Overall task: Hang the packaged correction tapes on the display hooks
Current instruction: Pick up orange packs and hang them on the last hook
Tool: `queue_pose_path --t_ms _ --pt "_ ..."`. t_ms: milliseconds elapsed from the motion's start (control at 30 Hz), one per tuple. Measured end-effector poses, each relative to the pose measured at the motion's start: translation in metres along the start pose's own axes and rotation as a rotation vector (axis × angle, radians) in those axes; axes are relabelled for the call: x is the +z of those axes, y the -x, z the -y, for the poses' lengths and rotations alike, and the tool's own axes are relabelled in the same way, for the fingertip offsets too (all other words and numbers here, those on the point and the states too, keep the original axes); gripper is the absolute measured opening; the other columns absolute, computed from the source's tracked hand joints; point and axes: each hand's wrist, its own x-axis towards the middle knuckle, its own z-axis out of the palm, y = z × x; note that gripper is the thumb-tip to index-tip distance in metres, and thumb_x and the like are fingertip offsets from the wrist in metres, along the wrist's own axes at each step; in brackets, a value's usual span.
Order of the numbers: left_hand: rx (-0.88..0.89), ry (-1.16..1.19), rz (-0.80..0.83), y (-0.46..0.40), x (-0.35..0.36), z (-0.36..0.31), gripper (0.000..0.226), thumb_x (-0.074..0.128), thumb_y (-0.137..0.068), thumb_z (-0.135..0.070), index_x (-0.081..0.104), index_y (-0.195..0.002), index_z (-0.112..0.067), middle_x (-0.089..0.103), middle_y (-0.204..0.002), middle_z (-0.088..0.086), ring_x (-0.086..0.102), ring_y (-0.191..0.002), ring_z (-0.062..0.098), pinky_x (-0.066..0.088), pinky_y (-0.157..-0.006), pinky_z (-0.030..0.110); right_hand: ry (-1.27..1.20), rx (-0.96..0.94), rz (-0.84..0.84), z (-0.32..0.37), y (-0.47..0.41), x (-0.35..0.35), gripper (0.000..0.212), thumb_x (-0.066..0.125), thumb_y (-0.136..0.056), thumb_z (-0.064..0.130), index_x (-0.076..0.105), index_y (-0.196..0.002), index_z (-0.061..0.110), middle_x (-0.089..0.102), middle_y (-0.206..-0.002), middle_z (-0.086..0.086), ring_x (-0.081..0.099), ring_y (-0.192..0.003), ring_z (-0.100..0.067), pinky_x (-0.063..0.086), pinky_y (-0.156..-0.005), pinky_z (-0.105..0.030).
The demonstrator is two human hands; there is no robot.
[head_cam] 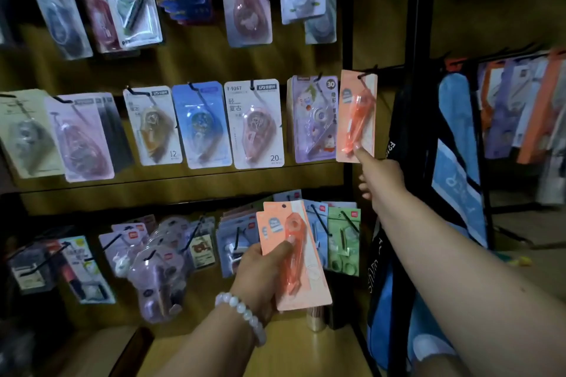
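My left hand (262,269) holds a small stack of orange packaged correction tapes (295,254) low in front of the bottom row. Orange packs of the same kind (356,116) hang on a black hook (366,73) at the right end of the middle row. My right hand (379,174) reaches up to them, its index finger touching the bottom edge of the front pack; the other fingers are curled and hold nothing.
Rows of other packaged correction tapes (255,124) hang on hooks across the brown board. A black upright post (347,40) borders the board on the right. Blue and black bags (456,144) hang beyond it. A wooden shelf (291,352) lies below.
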Motion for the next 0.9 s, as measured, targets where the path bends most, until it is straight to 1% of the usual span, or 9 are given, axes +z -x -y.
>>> queue_pose_path --t_ms 67,200,267,300,433,533,633,767,900 --pt "0.002 0.002 -0.011 -0.001 0.000 0.002 0.023 0.067 -0.090 -0.019 0.060 -0.104 -0.003 0.073 -0.104 0.025 0.070 -0.094 0.043 0.058 -0.080 0.054 0.027 -0.029 0.011 -0.027 0.022 -0.001 0.056 0.064 -0.073 0.064 0.063 -0.087 0.010 0.057 -0.073 -0.004 0.056 -0.066 -0.025 0.037 -0.051 -0.026" --pt "-0.003 0.024 0.001 0.000 0.001 0.008 0.025 0.070 -0.088 -0.019 0.061 -0.103 -0.002 0.073 -0.101 0.024 0.071 -0.081 0.036 0.058 -0.062 0.041 0.071 0.166 0.416 -0.067 0.079 0.005 0.043 0.065 -0.082 0.055 0.064 -0.084 0.013 0.058 -0.070 -0.001 0.053 -0.061 -0.016 0.040 -0.054 -0.026" --pt "-0.007 0.022 0.018 0.001 0.000 0.010 0.029 0.071 -0.086 -0.019 0.060 -0.107 -0.001 0.074 -0.099 0.023 0.072 -0.077 0.034 0.057 -0.056 0.038 0.097 0.185 0.537 -0.080 0.094 0.009 0.043 0.073 -0.077 0.051 0.069 -0.088 0.010 0.072 -0.080 -0.004 0.067 -0.077 -0.023 0.054 -0.075 -0.035" --pt "-0.008 0.019 0.023 0.001 0.000 0.011 0.031 0.071 -0.086 -0.019 0.060 -0.109 -0.001 0.074 -0.098 0.022 0.072 -0.076 0.034 0.057 -0.055 0.037 0.102 0.175 0.546 -0.083 0.097 0.010 0.040 0.075 -0.077 0.045 0.070 -0.092 0.009 0.075 -0.084 -0.007 0.070 -0.083 -0.026 0.055 -0.084 -0.040" --pt "-0.015 0.004 0.038 -0.001 -0.003 0.014 0.034 0.063 -0.092 -0.029 0.061 -0.114 -0.003 0.076 -0.097 0.021 0.074 -0.082 0.036 0.059 -0.064 0.042 0.044 0.175 0.506 -0.081 0.098 0.009 0.022 0.073 -0.083 0.018 0.067 -0.093 0.000 0.074 -0.082 -0.014 0.071 -0.072 -0.027 0.055 -0.071 -0.035" --pt "-0.002 0.017 0.067 0.000 -0.002 0.011 0.040 0.058 -0.094 -0.038 0.064 -0.111 -0.002 0.076 -0.093 0.019 0.074 -0.081 0.036 0.059 -0.064 0.041 -0.089 0.151 0.486 -0.072 0.089 0.004 0.009 0.071 -0.084 0.009 0.069 -0.087 0.002 0.074 -0.078 -0.014 0.071 -0.072 -0.031 0.057 -0.075 -0.042" --pt "0.015 -0.027 0.021 0.005 0.003 0.006 0.041 0.064 -0.088 -0.045 0.061 -0.099 -0.005 0.077 -0.077 0.016 0.072 -0.063 0.032 0.059 -0.052 0.036 -0.156 -0.015 0.352 -0.052 0.074 -0.007 0.009 0.075 -0.082 0.016 0.069 -0.086 0.010 0.074 -0.081 -0.011 0.071 -0.076 -0.030 0.057 -0.076 -0.045" --pt "0.012 -0.052 -0.015 0.007 0.009 0.001 0.050 0.066 -0.083 -0.052 0.061 -0.093 -0.003 0.074 -0.080 0.022 0.068 -0.061 0.031 0.055 -0.047 0.031 -0.269 -0.220 0.215 -0.005 0.049 -0.025 0.012 0.075 -0.082 0.023 0.068 -0.087 0.015 0.074 -0.088 -0.009 0.068 -0.081 -0.027 0.054 -0.079 -0.042" --pt "-0.019 -0.034 0.007 0.006 0.011 -0.001 0.047 0.065 -0.085 -0.049 0.063 -0.100 -0.005 0.073 -0.098 0.027 0.071 -0.084 0.042 0.059 -0.061 0.038 -0.303 -0.319 0.110 0.042 0.031 -0.037 0.029 0.070 -0.086 0.031 0.067 -0.105 0.010 0.074 -0.096 -0.010 0.072 -0.084 -0.023 0.059 -0.075 -0.039"
